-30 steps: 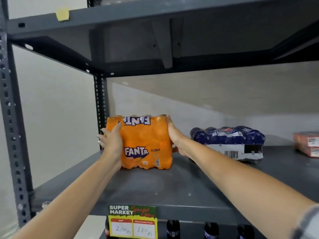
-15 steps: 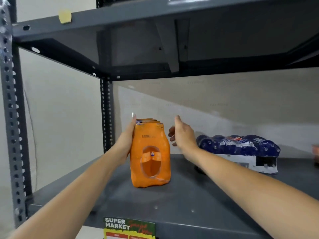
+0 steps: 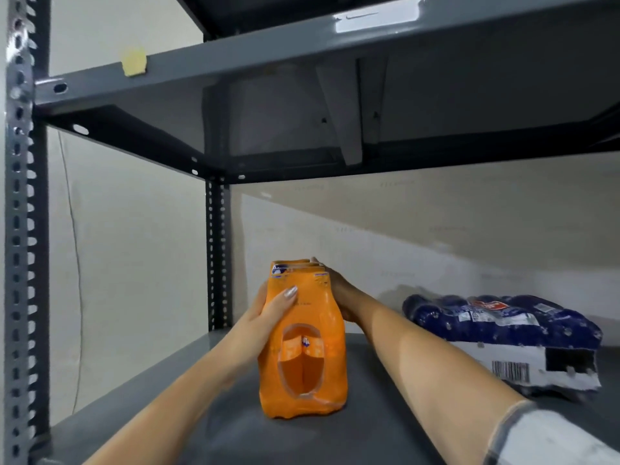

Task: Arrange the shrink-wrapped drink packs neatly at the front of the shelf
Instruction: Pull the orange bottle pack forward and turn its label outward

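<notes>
Far left of the frame: grey slotted upright (image 3: 23, 229) of the rack, with the upper shelf (image 3: 302, 62) crossing the top. We note a yellow sticker (image 3: 135, 62) on its front edge.

Left of centre: our left hand (image 3: 268, 308) is pressed flat against the left side of the orange pack (image 3: 302, 344), thumb across its near face, fingers wrapped out of sight behind.

Centre: the orange pack stands upright on the grey shelf (image 3: 369, 437), narrow end toward us, the oval opening in the film facing the camera. It sits fairly near the front edge, toward the left of the shelf.

Just right of centre: our right hand (image 3: 335, 290) clamps the opposite side near the top. So both hands are closed on the one pack, squeezing it between them.

Right of the frame: the blue pack (image 3: 503, 330) lies flat, barcode end toward us, well apart from the orange one and set further back.

Handling judgement: full bottles, so likely heavy; rigid as a block, but the film is slick and stretches. Grip on both flanks low down, or slide it. Avoid lifting by the oval opening, which may tear.
</notes>
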The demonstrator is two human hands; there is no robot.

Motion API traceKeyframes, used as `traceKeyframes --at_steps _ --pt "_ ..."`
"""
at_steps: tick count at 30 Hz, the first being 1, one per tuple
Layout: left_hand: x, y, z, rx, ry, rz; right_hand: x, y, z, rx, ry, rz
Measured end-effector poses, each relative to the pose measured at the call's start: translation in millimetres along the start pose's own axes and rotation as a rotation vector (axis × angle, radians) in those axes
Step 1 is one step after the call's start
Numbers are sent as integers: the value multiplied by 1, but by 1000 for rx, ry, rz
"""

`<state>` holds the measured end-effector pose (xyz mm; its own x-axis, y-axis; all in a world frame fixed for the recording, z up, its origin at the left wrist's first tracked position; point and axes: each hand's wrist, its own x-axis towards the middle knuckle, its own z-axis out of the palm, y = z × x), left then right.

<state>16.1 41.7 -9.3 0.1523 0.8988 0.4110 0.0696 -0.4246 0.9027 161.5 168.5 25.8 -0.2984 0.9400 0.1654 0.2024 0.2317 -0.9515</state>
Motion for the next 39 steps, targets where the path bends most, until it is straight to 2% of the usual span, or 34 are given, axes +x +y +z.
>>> traceKeyframes --at_steps 5,10,13,16,18,21,24,27,33,36,39 --pt "3 -9 3 -46 242 83 -24 -8 -6 -112 102 41" --pt "12 -11 -15 56 288 49 -27 -5 -13 -216 308 33" --pt "24 -11 -31 83 272 -29 -34 -2 -21 -295 426 26" --pt "39 -9 -44 62 220 -152 -42 1 -25 -249 482 48" --pt "49 -13 -50 -10 216 -264 -48 4 -21 -259 524 60" --pt "65 -20 -58 -156 299 -359 -54 13 -16 -310 573 25" --pt "74 -19 -57 -173 375 -412 -60 19 -15 -378 596 -6" --pt "78 -15 -50 -174 376 -458 -67 18 -14 -412 607 -5" --pt "80 -31 -60 -277 452 -355 -79 28 -6 -304 477 41" --pt "70 -20 -49 -286 329 -333 -86 35 -4 -315 447 33" --pt "61 -13 -39 -258 278 -331 -95 34 -6 -332 427 28"
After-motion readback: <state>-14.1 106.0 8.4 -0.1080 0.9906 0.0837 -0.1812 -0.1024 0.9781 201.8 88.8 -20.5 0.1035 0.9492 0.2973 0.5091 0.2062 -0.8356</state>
